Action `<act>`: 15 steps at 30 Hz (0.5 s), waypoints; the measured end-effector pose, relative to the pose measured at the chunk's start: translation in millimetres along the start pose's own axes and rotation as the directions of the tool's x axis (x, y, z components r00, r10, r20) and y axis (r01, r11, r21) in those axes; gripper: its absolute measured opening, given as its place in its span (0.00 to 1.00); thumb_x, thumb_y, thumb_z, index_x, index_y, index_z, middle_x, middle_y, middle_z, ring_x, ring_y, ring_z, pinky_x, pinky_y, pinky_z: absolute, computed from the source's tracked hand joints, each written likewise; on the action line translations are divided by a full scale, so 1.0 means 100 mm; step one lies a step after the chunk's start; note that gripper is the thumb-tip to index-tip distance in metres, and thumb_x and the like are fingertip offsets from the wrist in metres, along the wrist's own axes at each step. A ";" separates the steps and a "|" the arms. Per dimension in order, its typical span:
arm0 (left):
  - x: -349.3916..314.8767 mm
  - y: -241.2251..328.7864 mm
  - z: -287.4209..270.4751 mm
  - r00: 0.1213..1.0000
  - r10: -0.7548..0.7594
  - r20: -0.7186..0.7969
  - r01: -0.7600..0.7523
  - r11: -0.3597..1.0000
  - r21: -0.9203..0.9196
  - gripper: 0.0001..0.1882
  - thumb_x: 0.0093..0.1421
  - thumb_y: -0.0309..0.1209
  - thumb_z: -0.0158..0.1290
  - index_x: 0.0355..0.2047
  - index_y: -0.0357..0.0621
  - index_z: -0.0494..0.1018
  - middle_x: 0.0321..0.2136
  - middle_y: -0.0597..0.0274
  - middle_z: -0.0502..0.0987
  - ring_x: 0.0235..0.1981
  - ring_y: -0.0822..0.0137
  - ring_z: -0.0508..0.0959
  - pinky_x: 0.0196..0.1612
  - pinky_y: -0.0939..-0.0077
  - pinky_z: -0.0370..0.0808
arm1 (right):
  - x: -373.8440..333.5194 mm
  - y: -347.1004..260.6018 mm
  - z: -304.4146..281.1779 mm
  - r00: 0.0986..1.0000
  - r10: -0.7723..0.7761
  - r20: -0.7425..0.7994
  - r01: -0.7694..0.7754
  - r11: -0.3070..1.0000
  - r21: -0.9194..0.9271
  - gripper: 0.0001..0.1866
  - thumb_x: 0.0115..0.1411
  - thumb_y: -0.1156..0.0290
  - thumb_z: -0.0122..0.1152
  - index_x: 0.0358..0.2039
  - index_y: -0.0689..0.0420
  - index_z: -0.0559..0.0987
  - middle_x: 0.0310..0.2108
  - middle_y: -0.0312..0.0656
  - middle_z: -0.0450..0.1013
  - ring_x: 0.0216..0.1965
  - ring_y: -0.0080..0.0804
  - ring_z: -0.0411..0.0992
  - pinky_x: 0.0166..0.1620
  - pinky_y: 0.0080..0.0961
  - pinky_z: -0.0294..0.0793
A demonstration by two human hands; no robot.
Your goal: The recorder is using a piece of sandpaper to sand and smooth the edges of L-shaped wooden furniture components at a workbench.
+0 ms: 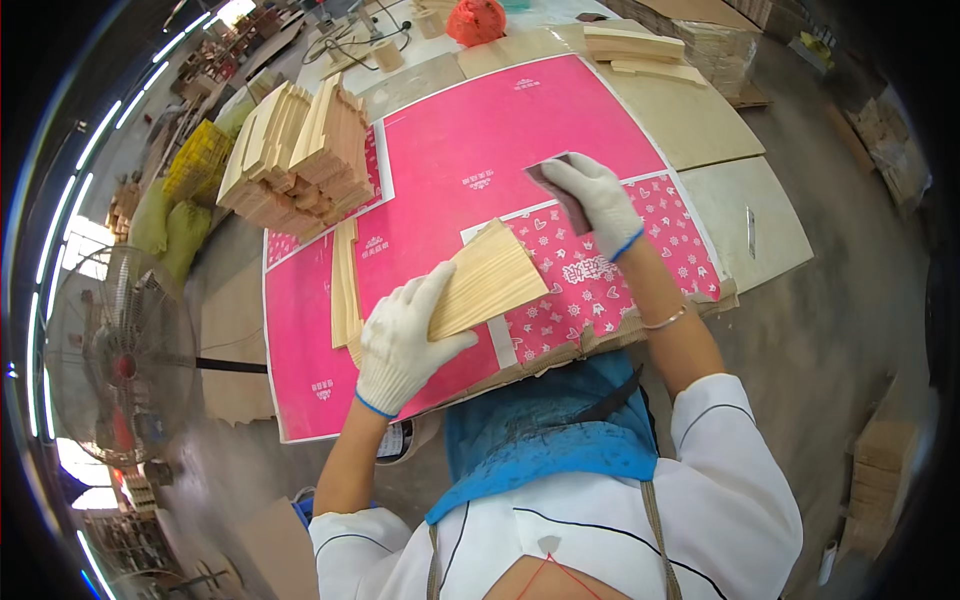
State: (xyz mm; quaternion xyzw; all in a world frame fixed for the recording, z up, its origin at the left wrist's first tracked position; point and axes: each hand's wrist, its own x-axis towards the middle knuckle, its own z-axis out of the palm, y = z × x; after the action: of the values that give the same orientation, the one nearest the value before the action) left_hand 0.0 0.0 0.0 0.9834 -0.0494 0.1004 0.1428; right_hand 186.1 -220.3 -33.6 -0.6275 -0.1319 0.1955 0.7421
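My left hand [405, 338], in a white knitted glove with a blue cuff, holds a pale wooden board [490, 282] at its left end. The board lies at a slant near the table's front edge, its free end pointing right. Off to the right and above the pink sheet, my right hand [598, 200] wears a matching glove. It grips a folded piece of brownish-grey sandpaper [574, 212], apart from the board. Two narrow wooden pieces [345, 285] lie just beyond my left hand, partly hidden by it.
Stacked wooden pieces [300, 160] stand at the table's far left. Pink printed sheeting [520, 120] covers much of the tabletop. More wooden strips [640, 55] lie at the far right, near a red bundle [476, 22]. A large fan [122, 355] stands left of the table.
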 end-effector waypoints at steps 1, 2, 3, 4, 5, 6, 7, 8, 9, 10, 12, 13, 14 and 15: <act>0.02 -0.01 0.01 0.999 0.015 -0.029 -0.015 1.000 0.011 0.44 0.40 0.39 0.71 0.61 0.50 0.68 0.48 0.52 0.77 0.47 0.53 0.78 0.52 0.63 0.73 | -0.02 -0.02 -0.06 0.998 0.013 0.059 -0.015 0.999 0.036 0.24 0.58 0.54 0.66 0.47 0.60 0.81 0.36 0.41 0.79 0.35 0.20 0.75 0.40 0.17 0.74; 0.05 0.00 0.02 0.998 0.030 -0.057 -0.029 0.999 0.022 0.44 0.39 0.38 0.71 0.60 0.47 0.69 0.47 0.54 0.77 0.46 0.54 0.78 0.51 0.63 0.73 | -0.03 -0.02 -0.08 0.993 0.026 0.118 -0.034 0.997 0.070 0.22 0.58 0.56 0.66 0.44 0.62 0.81 0.36 0.41 0.79 0.36 0.19 0.74 0.41 0.17 0.74; -0.15 -0.02 -0.18 1.000 0.023 0.001 -0.023 1.000 0.021 0.44 0.39 0.38 0.71 0.60 0.47 0.69 0.47 0.54 0.77 0.46 0.54 0.78 0.51 0.63 0.73 | -0.32 0.06 0.18 0.992 0.068 0.104 -0.079 0.991 0.104 0.22 0.58 0.56 0.66 0.44 0.62 0.81 0.36 0.41 0.79 0.36 0.19 0.74 0.41 0.17 0.74; -0.11 0.02 -0.18 0.998 0.062 0.027 -0.064 0.996 0.067 0.45 0.39 0.38 0.71 0.60 0.47 0.68 0.47 0.54 0.77 0.47 0.55 0.78 0.50 0.62 0.74 | -0.39 0.08 0.24 0.974 0.079 0.215 -0.057 0.993 -0.104 0.22 0.58 0.57 0.65 0.43 0.63 0.81 0.35 0.39 0.79 0.35 0.19 0.74 0.40 0.18 0.74; -0.06 0.05 -0.18 0.994 0.100 0.054 -0.105 0.988 0.112 0.45 0.39 0.37 0.71 0.60 0.46 0.68 0.48 0.55 0.77 0.47 0.55 0.78 0.48 0.61 0.74 | -0.43 0.08 0.29 0.942 0.111 0.317 -0.010 0.953 -0.303 0.21 0.59 0.58 0.64 0.43 0.64 0.81 0.33 0.38 0.78 0.34 0.19 0.74 0.38 0.19 0.74; -0.05 0.08 -0.18 0.994 0.094 0.054 -0.099 0.990 0.103 0.45 0.39 0.37 0.71 0.60 0.46 0.68 0.48 0.55 0.77 0.47 0.55 0.78 0.48 0.61 0.74 | -0.48 0.11 0.33 0.931 0.204 0.301 -0.130 0.960 -0.247 0.21 0.60 0.59 0.64 0.44 0.65 0.80 0.32 0.38 0.77 0.34 0.21 0.73 0.38 0.20 0.75; -0.03 0.10 -0.17 0.981 0.189 -0.050 -0.178 0.970 0.166 0.41 0.39 0.36 0.70 0.57 0.45 0.70 0.47 0.55 0.78 0.46 0.56 0.78 0.48 0.61 0.75 | -0.48 0.14 0.32 0.929 0.213 0.301 -0.137 0.957 -0.254 0.21 0.60 0.59 0.64 0.44 0.65 0.80 0.32 0.38 0.77 0.34 0.21 0.73 0.38 0.20 0.75; -0.03 0.12 -0.17 0.947 0.286 -0.147 -0.247 0.940 0.236 0.37 0.40 0.36 0.70 0.54 0.45 0.73 0.47 0.56 0.78 0.46 0.56 0.79 0.47 0.60 0.75 | -0.49 0.19 0.29 0.929 0.207 0.306 -0.161 0.972 -0.169 0.21 0.59 0.59 0.64 0.45 0.65 0.79 0.33 0.39 0.77 0.35 0.21 0.74 0.39 0.21 0.75; -0.09 0.19 -0.19 0.949 0.283 -0.141 -0.247 0.941 0.231 0.37 0.40 0.36 0.70 0.54 0.45 0.73 0.47 0.56 0.78 0.46 0.56 0.79 0.47 0.60 0.75 | -0.50 0.23 0.28 0.930 0.199 0.309 -0.185 0.980 -0.075 0.22 0.59 0.60 0.64 0.46 0.66 0.79 0.34 0.40 0.77 0.35 0.22 0.74 0.40 0.21 0.75; -0.22 0.29 -0.20 0.918 0.334 -0.215 -0.307 0.940 0.147 0.32 0.41 0.35 0.69 0.49 0.45 0.75 0.45 0.56 0.79 0.44 0.56 0.79 0.46 0.61 0.75 | -0.56 0.23 0.29 0.934 0.205 0.292 -0.202 0.979 -0.040 0.21 0.60 0.61 0.63 0.46 0.66 0.78 0.36 0.41 0.77 0.36 0.22 0.74 0.41 0.21 0.75; -0.55 0.42 -0.13 0.937 0.291 -0.196 -0.309 0.948 -0.072 0.24 0.42 0.34 0.68 0.41 0.44 0.78 0.41 0.56 0.80 0.42 0.55 0.80 0.44 0.62 0.76 | -0.65 0.34 0.31 0.950 0.195 0.245 -0.215 0.975 0.056 0.21 0.60 0.63 0.63 0.47 0.66 0.78 0.36 0.41 0.77 0.36 0.22 0.74 0.41 0.21 0.75; -0.68 0.39 0.00 0.972 0.219 -0.086 -0.232 0.951 -0.205 0.20 0.43 0.34 0.68 0.38 0.44 0.79 0.38 0.56 0.81 0.40 0.54 0.81 0.42 0.63 0.76 | -0.69 0.41 0.33 0.965 0.183 0.186 -0.212 0.965 0.156 0.20 0.61 0.64 0.62 0.48 0.66 0.77 0.37 0.40 0.77 0.37 0.22 0.74 0.41 0.21 0.76; -0.69 0.33 0.15 0.996 0.085 -0.005 -0.082 0.952 -0.296 0.20 0.45 0.32 0.66 0.40 0.43 0.79 0.37 0.56 0.81 0.41 0.57 0.82 0.44 0.65 0.77 | -0.71 0.46 0.36 0.964 0.188 0.188 -0.219 0.963 0.157 0.20 0.61 0.64 0.62 0.48 0.66 0.77 0.37 0.40 0.77 0.37 0.22 0.74 0.41 0.21 0.76; -0.71 0.33 0.25 0.923 -0.311 0.228 0.382 0.655 -0.652 0.21 0.48 0.30 0.64 0.44 0.38 0.77 0.39 0.56 0.81 0.44 0.61 0.81 0.50 0.65 0.76 | -0.76 0.52 0.39 0.964 0.186 0.192 -0.226 0.951 0.211 0.20 0.61 0.65 0.62 0.48 0.66 0.77 0.37 0.40 0.77 0.38 0.22 0.74 0.43 0.21 0.76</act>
State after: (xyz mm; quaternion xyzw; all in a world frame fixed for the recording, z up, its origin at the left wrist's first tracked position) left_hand -68.9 -33.6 -29.8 0.8550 0.0989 -0.0012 0.5090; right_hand 94.9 -213.4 -73.8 -0.5284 -0.1048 0.3388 0.7714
